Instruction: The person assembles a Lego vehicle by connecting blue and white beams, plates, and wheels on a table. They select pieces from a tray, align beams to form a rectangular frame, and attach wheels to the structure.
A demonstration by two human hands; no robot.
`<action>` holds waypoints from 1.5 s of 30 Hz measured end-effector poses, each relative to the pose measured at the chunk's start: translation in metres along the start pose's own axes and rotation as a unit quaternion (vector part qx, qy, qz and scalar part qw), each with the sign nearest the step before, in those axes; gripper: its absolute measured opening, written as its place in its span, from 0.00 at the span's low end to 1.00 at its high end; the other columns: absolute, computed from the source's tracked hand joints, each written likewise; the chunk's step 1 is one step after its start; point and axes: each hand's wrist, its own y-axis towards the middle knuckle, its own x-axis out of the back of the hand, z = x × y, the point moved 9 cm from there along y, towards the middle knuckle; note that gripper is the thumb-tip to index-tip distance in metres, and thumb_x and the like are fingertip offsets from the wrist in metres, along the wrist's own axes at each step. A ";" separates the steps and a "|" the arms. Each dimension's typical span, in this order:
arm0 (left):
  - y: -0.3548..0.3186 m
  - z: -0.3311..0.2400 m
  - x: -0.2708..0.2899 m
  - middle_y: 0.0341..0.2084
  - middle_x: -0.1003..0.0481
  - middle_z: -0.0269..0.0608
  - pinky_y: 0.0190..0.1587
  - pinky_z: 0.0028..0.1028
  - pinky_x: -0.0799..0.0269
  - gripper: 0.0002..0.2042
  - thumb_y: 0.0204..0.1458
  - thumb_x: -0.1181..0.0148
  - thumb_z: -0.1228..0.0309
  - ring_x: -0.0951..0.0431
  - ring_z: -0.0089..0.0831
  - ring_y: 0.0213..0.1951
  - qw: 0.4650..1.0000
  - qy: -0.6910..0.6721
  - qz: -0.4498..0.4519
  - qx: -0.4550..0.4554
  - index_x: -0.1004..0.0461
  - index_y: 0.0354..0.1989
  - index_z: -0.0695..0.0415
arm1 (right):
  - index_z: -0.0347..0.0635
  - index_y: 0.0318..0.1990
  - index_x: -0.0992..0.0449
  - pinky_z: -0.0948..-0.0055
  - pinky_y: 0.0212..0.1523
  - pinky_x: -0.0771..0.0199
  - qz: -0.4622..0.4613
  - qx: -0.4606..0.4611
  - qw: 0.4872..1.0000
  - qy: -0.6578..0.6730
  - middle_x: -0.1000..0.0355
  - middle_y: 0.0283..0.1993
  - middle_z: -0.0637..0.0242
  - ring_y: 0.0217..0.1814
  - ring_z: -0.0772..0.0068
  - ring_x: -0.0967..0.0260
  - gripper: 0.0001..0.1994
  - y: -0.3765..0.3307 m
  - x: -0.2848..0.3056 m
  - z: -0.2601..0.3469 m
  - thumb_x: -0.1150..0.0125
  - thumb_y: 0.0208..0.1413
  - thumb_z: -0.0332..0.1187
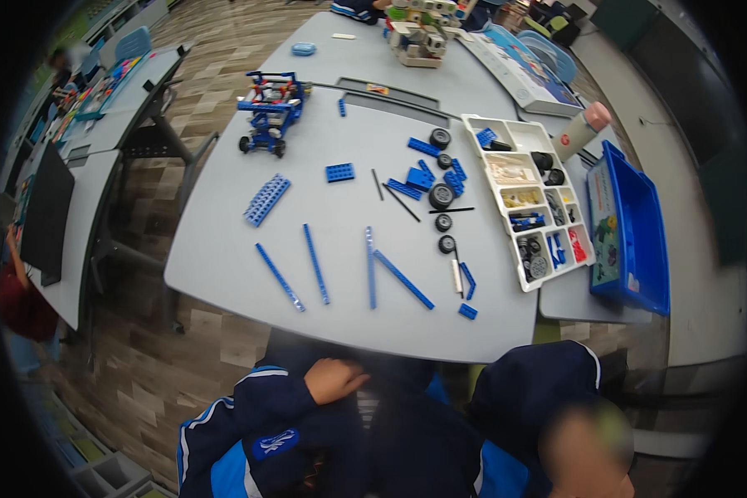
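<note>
A hand point(334, 379) shows near the bottom, below the front edge of the grey table point(224, 241). It comes out of a dark blue sleeve with a white stripe. Its fingers are curled loosely and it holds nothing. It rests on dark blue clothes and does not touch the table. I cannot tell if it is the left or the right hand. No other hand shows.

On the table, far left and toward the back, stands a small blue wheeled model point(270, 112). Nearer lies a blue plate with holes point(266, 199). Closest to the hand are 4 long blue beams: 1 slanted beam point(279, 276), 1 nearly straight beam point(315, 263), then 2 beams that meet at the top like a letter V point(390, 270). They lie flat near the front edge.

Further right are small blue bricks, thin black rods and black wheels point(441, 196). A little blue brick point(468, 311) sits by the front edge.

Next comes a white sorting tray point(529, 199) full of small parts. Right of it stands a blue bin point(639, 232). A pink-capped bottle point(583, 130) lies behind the tray.
</note>
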 end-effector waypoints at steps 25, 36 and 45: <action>0.005 -0.091 0.126 0.31 0.21 0.44 0.36 0.38 0.24 0.06 0.59 0.35 0.69 0.19 0.46 0.33 0.995 -0.071 -0.032 -0.067 0.22 0.36 0.58 | 0.37 0.39 0.17 0.70 0.44 0.25 -0.113 -0.524 0.714 -0.451 0.20 0.37 0.61 0.42 0.67 0.22 0.06 -0.164 0.215 -0.049 0.34 0.57 0.28; -0.016 -0.041 0.201 0.45 0.24 0.46 0.45 0.39 0.27 0.09 0.46 0.32 0.81 0.27 0.46 0.49 0.903 0.130 -0.405 0.061 0.23 0.37 0.62 | 0.42 0.33 0.18 0.54 0.46 0.24 -0.056 -0.505 0.501 -0.700 0.23 0.38 0.57 0.46 0.49 0.25 0.05 -0.307 0.330 -0.100 0.40 0.52 0.25; -0.021 -0.024 0.197 0.43 0.23 0.45 0.48 0.38 0.28 0.08 0.46 0.33 0.84 0.27 0.46 0.48 0.893 0.117 -0.434 0.031 0.22 0.35 0.62 | 0.39 0.36 0.20 0.53 0.45 0.26 -0.100 -0.490 0.523 -0.690 0.26 0.39 0.56 0.44 0.47 0.27 0.06 -0.306 0.324 -0.095 0.38 0.51 0.27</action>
